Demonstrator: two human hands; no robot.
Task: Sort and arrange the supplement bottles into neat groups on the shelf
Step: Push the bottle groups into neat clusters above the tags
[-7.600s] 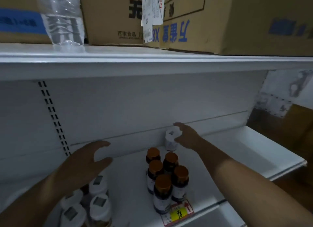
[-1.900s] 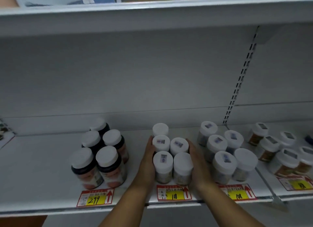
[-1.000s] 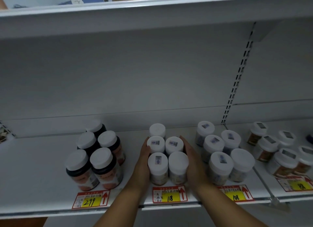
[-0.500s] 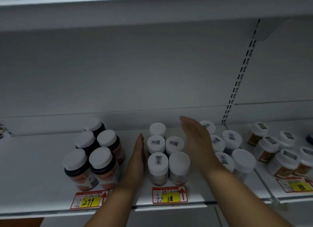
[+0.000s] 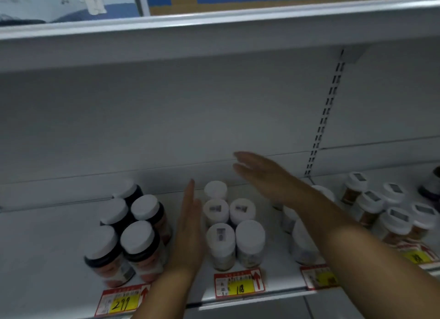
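Fingers [image 5: 190, 199] straight on both my hands, gripping nothing.
Left hand [image 5: 189, 237] touches the white-capped bottle cluster [image 5: 232, 225]; right hand [image 5: 269, 178] hovers above it.

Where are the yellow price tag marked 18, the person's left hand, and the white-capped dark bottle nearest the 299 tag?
Yellow price tag marked 18 [image 5: 239, 287], head view, middle.
Left hand [image 5: 190, 237], head view, palm edge.
White-capped dark bottle [image 5: 104, 245], head view, cap.
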